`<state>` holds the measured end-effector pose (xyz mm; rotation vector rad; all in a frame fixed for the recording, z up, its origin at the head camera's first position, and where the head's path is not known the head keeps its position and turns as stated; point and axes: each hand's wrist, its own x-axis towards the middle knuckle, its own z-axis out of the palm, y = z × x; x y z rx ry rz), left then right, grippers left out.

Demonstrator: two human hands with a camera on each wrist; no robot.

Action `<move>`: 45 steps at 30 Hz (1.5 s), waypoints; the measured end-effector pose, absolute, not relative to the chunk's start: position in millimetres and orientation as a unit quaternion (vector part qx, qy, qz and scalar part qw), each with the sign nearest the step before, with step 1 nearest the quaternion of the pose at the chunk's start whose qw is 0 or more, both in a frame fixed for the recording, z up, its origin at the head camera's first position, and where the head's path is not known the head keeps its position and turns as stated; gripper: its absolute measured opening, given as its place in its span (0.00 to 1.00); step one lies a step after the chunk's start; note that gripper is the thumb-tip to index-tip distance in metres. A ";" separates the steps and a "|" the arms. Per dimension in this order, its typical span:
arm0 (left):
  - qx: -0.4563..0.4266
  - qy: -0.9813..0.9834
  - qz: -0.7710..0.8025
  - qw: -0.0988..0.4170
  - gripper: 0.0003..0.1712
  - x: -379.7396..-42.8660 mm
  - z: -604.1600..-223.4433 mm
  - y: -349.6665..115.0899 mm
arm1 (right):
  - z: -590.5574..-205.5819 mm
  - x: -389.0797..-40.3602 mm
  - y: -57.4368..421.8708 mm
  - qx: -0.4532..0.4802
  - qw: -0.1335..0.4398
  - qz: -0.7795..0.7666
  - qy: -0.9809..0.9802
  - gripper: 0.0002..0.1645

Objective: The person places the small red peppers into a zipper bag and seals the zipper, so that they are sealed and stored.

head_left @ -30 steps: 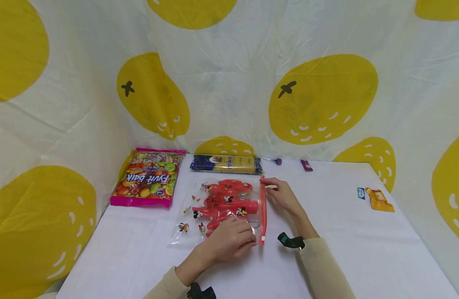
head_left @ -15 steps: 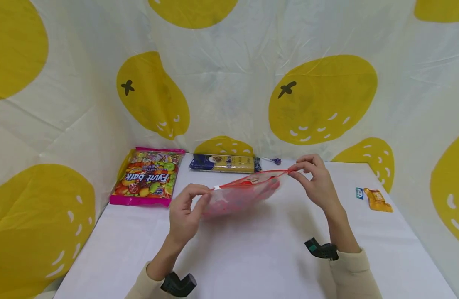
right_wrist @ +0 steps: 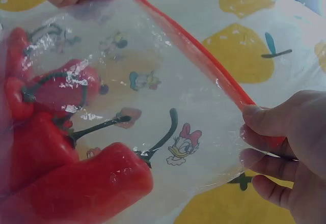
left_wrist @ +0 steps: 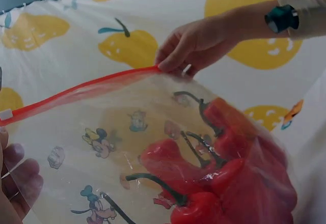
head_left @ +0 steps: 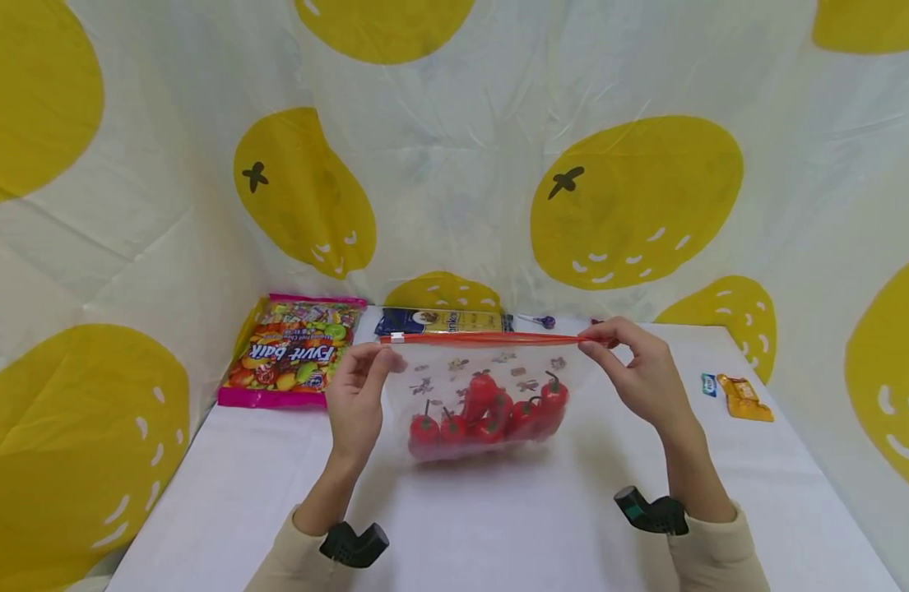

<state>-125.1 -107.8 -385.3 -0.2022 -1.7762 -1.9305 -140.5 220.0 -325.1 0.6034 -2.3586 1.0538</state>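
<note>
A clear zip bag (head_left: 491, 358) printed with cartoon figures hangs upright over the table, stretched between both hands. Red peppers (head_left: 487, 415) with dark green stems lie heaped in its lower part. My left hand (head_left: 356, 403) pinches the top left corner, close to the white slider (head_left: 397, 337) on the red zip strip (head_left: 491, 338). At the other end of that strip, my right hand (head_left: 639, 370) pinches the corner between thumb and fingers. In the right wrist view, the thumb (right_wrist: 270, 119) presses on the red strip.
Behind the bag lie a blue and yellow food packet (head_left: 461, 321) and a purple lollipop (head_left: 547, 321). A large bag of fruit chews (head_left: 294, 349) sits at the back left. Small blue (head_left: 709, 385) and orange (head_left: 746, 400) wrapped pieces lie at the right. Fruit-print cloth (head_left: 454, 164) walls the table.
The bag lay flat on the table; both hands have lifted it by the zip corners and turned it upright. The peppers have slid to its bottom. The left hand has moved left, the right hand right.
</note>
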 end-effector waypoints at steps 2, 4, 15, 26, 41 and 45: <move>-0.071 -0.644 -0.717 0.256 0.13 -127.9 -384.5 -107.6 | -328.0 -142.5 222.9 0.233 0.244 0.388 -0.858 0.11; -0.072 -0.638 -0.722 0.260 0.13 -130.5 -384.3 -107.0 | -327.4 -141.7 222.7 0.242 0.247 0.386 -0.855 0.12; -0.089 -0.620 -0.733 0.266 0.13 -130.8 -383.6 -100.5 | -333.5 -144.9 226.5 0.231 0.268 0.334 -0.873 0.13; -0.100 -0.620 -0.719 0.297 0.12 -136.6 -380.5 -98.0 | -323.5 -146.7 174.3 0.336 0.351 0.282 -0.827 0.22; -0.113 -0.629 -0.708 0.300 0.12 -136.6 -381.5 -99.8 | -304.8 -160.4 65.9 0.439 0.316 0.188 -0.820 0.18; -0.131 -0.621 -0.710 0.307 0.11 -134.5 -380.0 -99.7 | -303.8 -160.7 55.8 0.446 0.311 0.191 -0.817 0.10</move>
